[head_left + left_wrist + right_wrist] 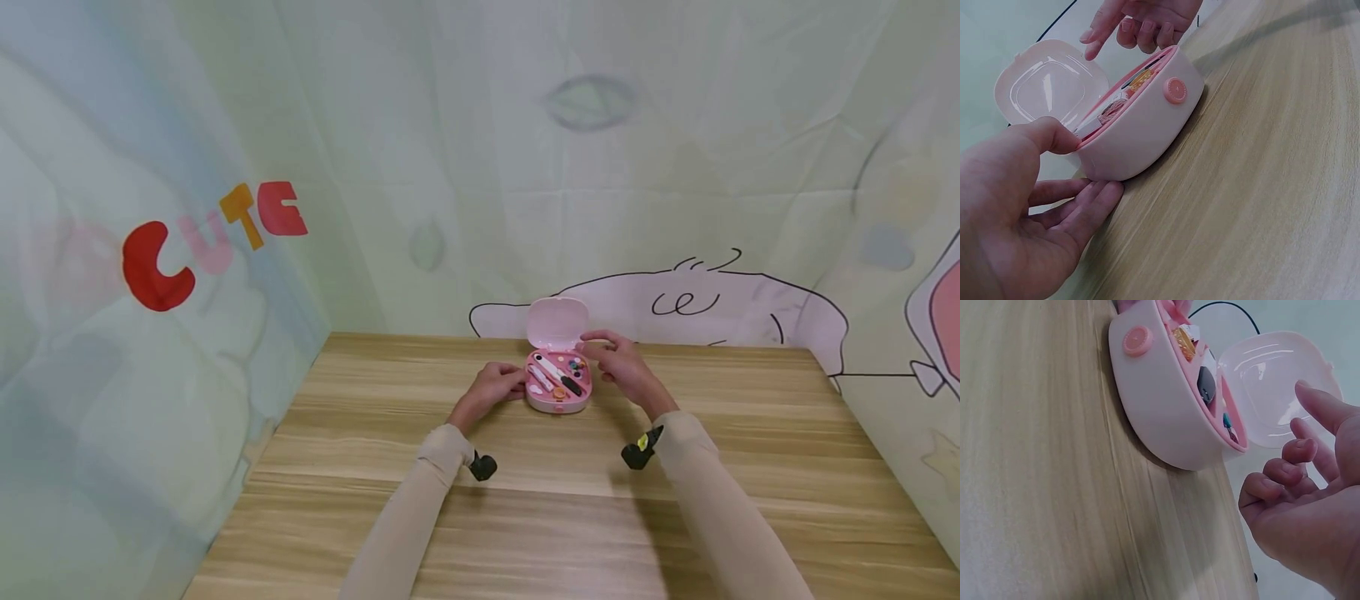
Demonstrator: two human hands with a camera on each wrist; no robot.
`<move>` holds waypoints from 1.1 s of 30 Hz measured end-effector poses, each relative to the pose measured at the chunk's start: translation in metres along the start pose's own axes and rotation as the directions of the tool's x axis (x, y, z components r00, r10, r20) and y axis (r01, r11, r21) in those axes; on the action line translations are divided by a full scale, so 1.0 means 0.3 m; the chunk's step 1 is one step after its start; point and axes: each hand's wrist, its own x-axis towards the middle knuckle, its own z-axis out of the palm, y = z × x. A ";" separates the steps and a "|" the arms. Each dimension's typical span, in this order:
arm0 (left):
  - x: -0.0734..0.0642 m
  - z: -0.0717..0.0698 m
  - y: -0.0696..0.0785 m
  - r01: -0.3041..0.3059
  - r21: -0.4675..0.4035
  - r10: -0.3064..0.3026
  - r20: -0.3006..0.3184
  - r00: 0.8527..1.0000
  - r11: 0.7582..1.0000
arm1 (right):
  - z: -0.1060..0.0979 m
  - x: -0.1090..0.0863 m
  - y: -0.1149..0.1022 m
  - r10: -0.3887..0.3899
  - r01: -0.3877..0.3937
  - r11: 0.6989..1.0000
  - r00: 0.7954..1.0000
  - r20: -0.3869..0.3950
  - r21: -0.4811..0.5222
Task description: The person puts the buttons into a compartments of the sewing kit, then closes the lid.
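Note:
A small pale-pink box [542,407] with a round pink button [1175,90] on its front stands on the table, its hinged lid [558,322] tipped up at the back. Inside are a long white item with a black end [570,385], a slim white item [539,377], an orange piece [1184,344] and several small coloured bits. My left hand [495,385] holds the box's left side, thumb on the rim and fingers low against the wall. Beside the box's right rear corner is my right hand [624,367], index finger and thumb extended near the lid, other fingers loosely bent, holding nothing.
The wooden table [540,533] ends at a printed fabric backdrop [465,167] close behind the lid. Fabric with coloured letters hangs along the left side, and more printed fabric borders the right. A small black device sits at each wrist.

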 end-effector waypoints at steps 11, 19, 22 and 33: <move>0.000 -0.005 0.001 -0.009 0.003 0.009 0.006 1.000 1.000 | -0.004 0.013 -0.025 -0.015 0.016 0.999 0.999 -0.029 0.030; -0.008 -0.007 0.006 -0.008 0.007 0.008 0.014 1.000 1.000 | -0.002 0.027 -0.053 0.014 -0.008 0.996 0.997 -0.070 0.085; -0.011 -0.006 0.010 -0.008 0.005 0.008 0.017 1.000 1.000 | 0.002 0.032 -0.070 0.018 -0.009 0.996 0.995 -0.096 0.089; -0.012 -0.006 0.008 -0.008 -0.003 0.008 0.018 1.000 1.000 | 0.014 0.059 -0.109 0.060 -0.053 0.997 0.987 -0.152 0.051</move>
